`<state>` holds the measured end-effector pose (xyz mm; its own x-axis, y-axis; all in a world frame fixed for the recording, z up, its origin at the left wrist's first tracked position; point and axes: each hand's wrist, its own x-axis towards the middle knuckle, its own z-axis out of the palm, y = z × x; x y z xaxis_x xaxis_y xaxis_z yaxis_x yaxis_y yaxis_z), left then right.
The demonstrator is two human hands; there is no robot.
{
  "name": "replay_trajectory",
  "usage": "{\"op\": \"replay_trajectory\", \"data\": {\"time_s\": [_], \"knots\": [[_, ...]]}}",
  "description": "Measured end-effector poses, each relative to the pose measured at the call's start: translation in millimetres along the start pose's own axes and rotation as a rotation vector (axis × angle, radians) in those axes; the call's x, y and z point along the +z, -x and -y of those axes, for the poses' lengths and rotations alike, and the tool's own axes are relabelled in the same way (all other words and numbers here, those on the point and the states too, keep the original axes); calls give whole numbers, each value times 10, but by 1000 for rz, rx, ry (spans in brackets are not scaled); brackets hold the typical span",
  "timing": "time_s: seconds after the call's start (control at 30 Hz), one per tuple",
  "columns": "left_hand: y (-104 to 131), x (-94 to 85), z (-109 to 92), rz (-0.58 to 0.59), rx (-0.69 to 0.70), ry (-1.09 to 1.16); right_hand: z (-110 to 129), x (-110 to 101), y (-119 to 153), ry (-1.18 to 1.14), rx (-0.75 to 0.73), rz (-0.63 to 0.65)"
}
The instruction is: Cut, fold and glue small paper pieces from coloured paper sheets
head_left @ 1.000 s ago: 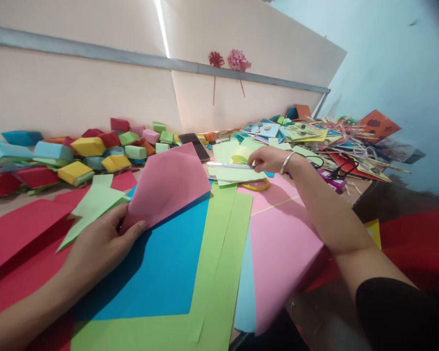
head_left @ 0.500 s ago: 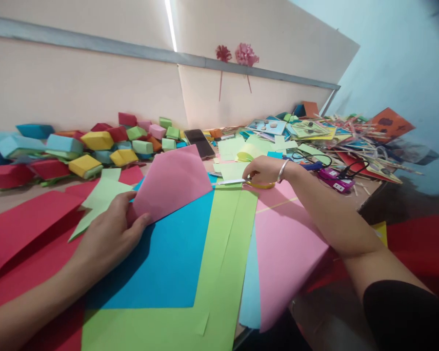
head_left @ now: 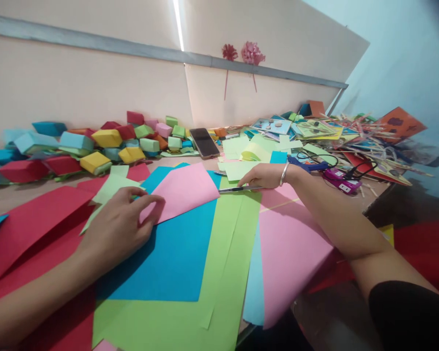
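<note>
My left hand is over the lower left corner of a cut pink paper piece, its thumb and fingers bent and apart. The pink piece lies on a blue sheet, which rests on a larger green sheet. My right hand, with a bangle at the wrist, is closed around a pair of scissors. Their blades point left, low over the green sheet, near the pink piece's right corner. The handles are mostly hidden by my fingers.
Folded paper boxes line the back left. A phone lies behind the sheets. Craft cards and sticks heap at the right, near a purple power socket. Red sheets lie left; a pink sheet lies right.
The pink piece has come down flat onto the blue sheet, and my left hand has loosened from it. My right hand has lowered, and the scissors have turned edge-on.
</note>
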<state>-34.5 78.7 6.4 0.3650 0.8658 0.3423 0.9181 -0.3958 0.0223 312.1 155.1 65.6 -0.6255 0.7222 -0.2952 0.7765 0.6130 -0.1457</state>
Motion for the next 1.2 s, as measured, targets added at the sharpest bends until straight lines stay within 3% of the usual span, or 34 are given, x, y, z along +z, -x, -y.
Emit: {"op": "replay_trajectory", "data": {"time_s": [0.17,0.27,0.37,0.5,0.73,0.9,1.2], "knots": [[-2,26,18,-64,150,5,-9,51,-42,36,-87,-43],[-12,108,58,-82,271,174,49,87,-98,77,-125,-102],[-10,202,102,-21,371,328,148,123,-148,92,-121,-125],[-4,238,124,38,411,385,247,159,-170,113,-73,-115],[-37,126,75,13,458,406,184,154,-137,134,-190,-125],[-47,165,42,-18,511,353,138,158,-146,71,-245,-118],[-50,158,52,249,507,304,150,174,-163,109,-292,-118]]}}
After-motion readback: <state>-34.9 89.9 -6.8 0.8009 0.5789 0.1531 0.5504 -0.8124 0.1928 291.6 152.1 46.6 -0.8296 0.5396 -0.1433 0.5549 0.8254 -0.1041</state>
